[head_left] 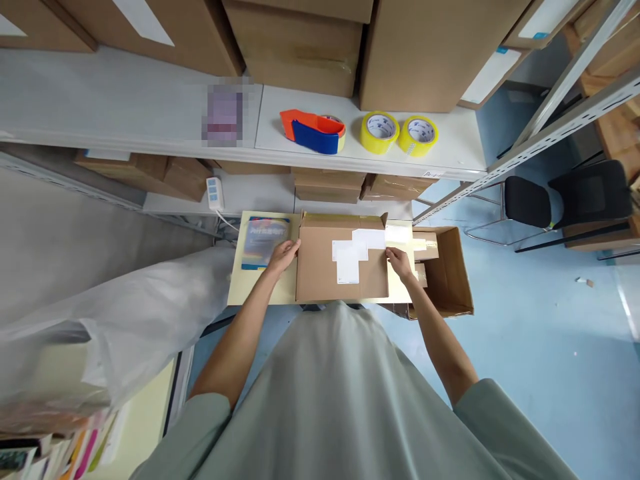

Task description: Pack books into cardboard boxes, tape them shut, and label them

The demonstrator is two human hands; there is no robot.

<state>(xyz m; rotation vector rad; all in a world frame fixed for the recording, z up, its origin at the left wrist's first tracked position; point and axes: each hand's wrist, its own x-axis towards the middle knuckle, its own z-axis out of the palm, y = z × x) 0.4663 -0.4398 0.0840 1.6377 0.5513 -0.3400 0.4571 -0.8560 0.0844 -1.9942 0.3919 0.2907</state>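
Observation:
A flat brown cardboard box [317, 270] lies on a pale yellow tabletop [285, 290] in front of me. Several overlapping white labels [347, 263] cover part of its upper face, and small tabs stick out at its far corners. My left hand [286, 255] is closed on the box's left edge, near the far corner. At the right edge, my right hand [399, 261] holds the box between thumb and fingers. Left of the box, partly beside my left hand, lies a blue printed sheet or booklet [265, 241].
On the shelf [170, 100] above are an orange-and-blue tape dispenser [315, 133] and two yellow tape rolls [380, 132]. An open carton [457, 273] with smaller boxes stands right of the table. A white power strip [215, 193] hangs at left, above plastic sheeting [165, 307].

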